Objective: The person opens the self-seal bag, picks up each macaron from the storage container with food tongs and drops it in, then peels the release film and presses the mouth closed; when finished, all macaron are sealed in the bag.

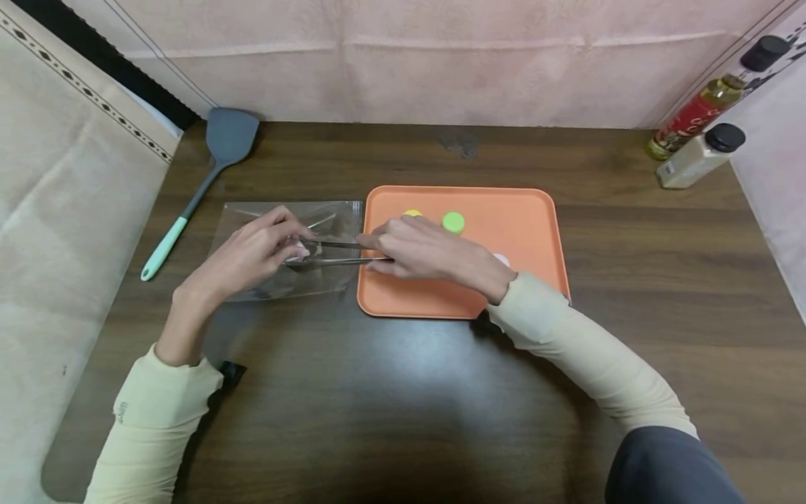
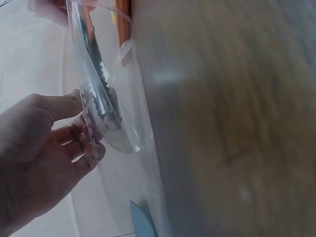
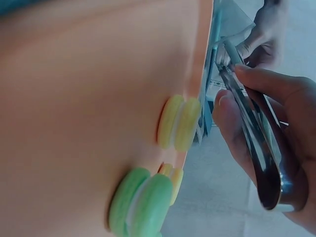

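My right hand [image 1: 425, 248] grips metal tongs [image 1: 336, 262] over the left edge of an orange tray [image 1: 516, 220]; their arms point left. In the right wrist view the bend of the tongs [image 3: 269, 185] sits in the palm. My left hand [image 1: 255, 248] pinches a clear plastic bag [image 1: 336, 213] beside the tray. The left wrist view shows the scalloped ends of the tongs [image 2: 101, 96] inside the bag, near the left fingers [image 2: 74, 148]. On the tray are a green macaron [image 3: 153, 205] and yellow macarons [image 3: 190, 123]; my right hand partly hides them from above.
A spatula with a grey-blue head [image 1: 229, 136] and mint handle [image 1: 165, 248] lies at the left of the wooden table [image 1: 378, 392]. A red-labelled bottle [image 1: 693, 119] and a black-capped jar [image 1: 693, 164] stand at the back right. Something pale [image 1: 502, 259] shows behind my right wrist.
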A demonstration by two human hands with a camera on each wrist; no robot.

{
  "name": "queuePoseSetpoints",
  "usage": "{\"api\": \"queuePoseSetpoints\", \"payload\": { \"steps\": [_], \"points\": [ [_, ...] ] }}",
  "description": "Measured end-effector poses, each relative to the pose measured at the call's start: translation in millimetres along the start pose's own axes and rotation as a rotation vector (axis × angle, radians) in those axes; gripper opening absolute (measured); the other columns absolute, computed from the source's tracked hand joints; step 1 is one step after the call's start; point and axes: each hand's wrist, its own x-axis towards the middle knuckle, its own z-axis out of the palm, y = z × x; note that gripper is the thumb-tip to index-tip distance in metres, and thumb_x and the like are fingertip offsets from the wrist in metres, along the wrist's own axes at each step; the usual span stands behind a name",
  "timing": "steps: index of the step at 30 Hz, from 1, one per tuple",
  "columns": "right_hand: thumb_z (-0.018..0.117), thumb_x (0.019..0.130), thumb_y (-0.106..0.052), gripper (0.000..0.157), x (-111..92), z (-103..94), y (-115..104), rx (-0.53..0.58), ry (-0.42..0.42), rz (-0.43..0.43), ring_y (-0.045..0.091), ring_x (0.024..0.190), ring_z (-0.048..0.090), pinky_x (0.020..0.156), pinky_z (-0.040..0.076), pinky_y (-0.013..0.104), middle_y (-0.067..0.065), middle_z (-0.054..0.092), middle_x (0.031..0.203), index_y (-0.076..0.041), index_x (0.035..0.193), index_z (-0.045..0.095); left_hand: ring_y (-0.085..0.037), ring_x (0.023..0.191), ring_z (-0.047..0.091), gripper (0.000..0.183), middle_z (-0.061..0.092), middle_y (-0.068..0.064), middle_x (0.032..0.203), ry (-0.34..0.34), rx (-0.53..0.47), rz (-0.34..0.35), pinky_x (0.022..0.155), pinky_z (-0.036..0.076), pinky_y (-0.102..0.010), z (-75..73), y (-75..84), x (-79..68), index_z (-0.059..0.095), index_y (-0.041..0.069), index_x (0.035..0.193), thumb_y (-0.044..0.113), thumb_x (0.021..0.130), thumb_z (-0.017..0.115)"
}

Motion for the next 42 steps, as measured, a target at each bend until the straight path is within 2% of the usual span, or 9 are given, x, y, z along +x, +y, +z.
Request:
{"api": "queuePoseSetpoints", "payload": {
  "steps": [7, 13, 18, 25, 28, 33, 37, 40, 42],
  "points": [
    [0.068, 0.110, -0.020, 0.032, 2.1, -0.5, -1.2, -0.009, 0.003, -0.002, 0.016, 0.060, 0.060, 0.054, 0.038, 0.027, 0.004, 0.078, 0.088, -0.004, 0.137, 0.073, -0.023, 0.084, 0.067, 0.008, 0.070, -0.011, 0.107, 0.125, 0.064, 0.097, 0.073, 0.058, -0.047, 3.9, -1.0, 4.0, 0.077, 0.004, 0.105, -0.001, 0.105, 0.070],
    [0.070, 0.108, -0.018, 0.026, 3.6, -3.5, -0.1, -0.011, 0.011, -0.019, 0.017, 0.066, 0.066, 0.058, 0.051, 0.033, 0.005, 0.075, 0.086, -0.003, 0.129, 0.074, -0.020, 0.074, 0.060, 0.013, 0.067, -0.007, 0.096, 0.208, 0.183, 0.174, 0.062, 0.051, -0.041, 4.5, -2.4, 6.3, 0.071, 0.007, 0.096, -0.005, 0.101, 0.072],
    [0.069, 0.109, -0.017, 0.023, 6.4, -6.1, 1.1, 0.008, -0.004, -0.030, 0.015, 0.063, 0.059, 0.057, 0.045, 0.029, 0.004, 0.069, 0.078, -0.002, 0.126, 0.074, -0.021, 0.072, 0.062, 0.013, 0.067, -0.007, 0.095, 0.262, 0.213, 0.220, 0.058, 0.051, -0.042, 3.5, -3.4, 5.4, 0.072, 0.007, 0.096, -0.006, 0.099, 0.074],
    [0.067, 0.111, -0.022, 0.024, 14.1, -2.6, 4.0, 0.006, -0.048, -0.049, 0.011, 0.061, 0.045, 0.056, 0.032, 0.026, -0.004, 0.050, 0.069, -0.005, 0.126, 0.073, -0.018, 0.075, 0.063, 0.007, 0.071, -0.007, 0.101, 0.222, 0.146, 0.167, 0.064, 0.054, -0.041, 0.8, -1.7, 4.3, 0.076, 0.006, 0.102, -0.001, 0.100, 0.077],
    [0.066, 0.112, -0.026, 0.028, 21.3, 0.6, 5.5, 0.035, -0.076, -0.056, 0.012, 0.060, 0.043, 0.057, 0.030, 0.026, -0.001, 0.052, 0.069, -0.005, 0.128, 0.073, -0.018, 0.076, 0.062, 0.004, 0.072, -0.009, 0.103, 0.186, 0.109, 0.130, 0.065, 0.053, -0.040, -0.1, -1.7, 3.8, 0.075, 0.005, 0.105, 0.002, 0.102, 0.077],
    [0.066, 0.112, -0.030, 0.045, 35.9, 7.9, 8.6, 0.073, -0.089, -0.084, 0.014, 0.066, 0.058, 0.062, 0.044, 0.027, 0.009, 0.075, 0.089, 0.000, 0.146, 0.067, -0.017, 0.077, 0.059, 0.006, 0.071, -0.011, 0.107, 0.150, 0.071, 0.076, 0.066, 0.051, -0.039, -1.0, -3.0, 2.1, 0.075, 0.003, 0.108, 0.006, 0.103, 0.076],
    [0.064, 0.113, -0.029, 0.050, 48.2, 12.3, 6.9, 0.042, -0.098, -0.139, 0.018, 0.075, 0.069, 0.068, 0.056, 0.033, 0.013, 0.080, 0.108, 0.001, 0.152, 0.061, -0.019, 0.079, 0.058, 0.005, 0.068, -0.010, 0.106, 0.161, 0.046, 0.066, 0.068, 0.050, -0.038, -2.0, -0.6, 0.6, 0.074, 0.004, 0.109, 0.005, 0.104, 0.075],
    [0.063, 0.114, -0.027, 0.047, 57.3, 14.8, 4.0, 0.022, -0.104, -0.191, 0.018, 0.077, 0.071, 0.070, 0.058, 0.034, 0.013, 0.080, 0.114, 0.002, 0.151, 0.062, -0.019, 0.080, 0.058, 0.006, 0.067, -0.010, 0.105, 0.166, 0.030, 0.062, 0.068, 0.049, -0.036, -2.2, 0.3, 0.0, 0.074, 0.004, 0.109, 0.003, 0.104, 0.075],
    [0.063, 0.114, -0.026, 0.046, 62.7, 16.3, 2.2, 0.032, -0.116, -0.206, 0.016, 0.072, 0.068, 0.068, 0.057, 0.030, 0.013, 0.080, 0.117, 0.002, 0.150, 0.062, -0.018, 0.082, 0.058, 0.005, 0.066, -0.010, 0.105, 0.167, 0.018, 0.058, 0.068, 0.049, -0.035, -1.9, 0.4, 0.1, 0.073, 0.003, 0.109, 0.003, 0.104, 0.074]
  ]
}}
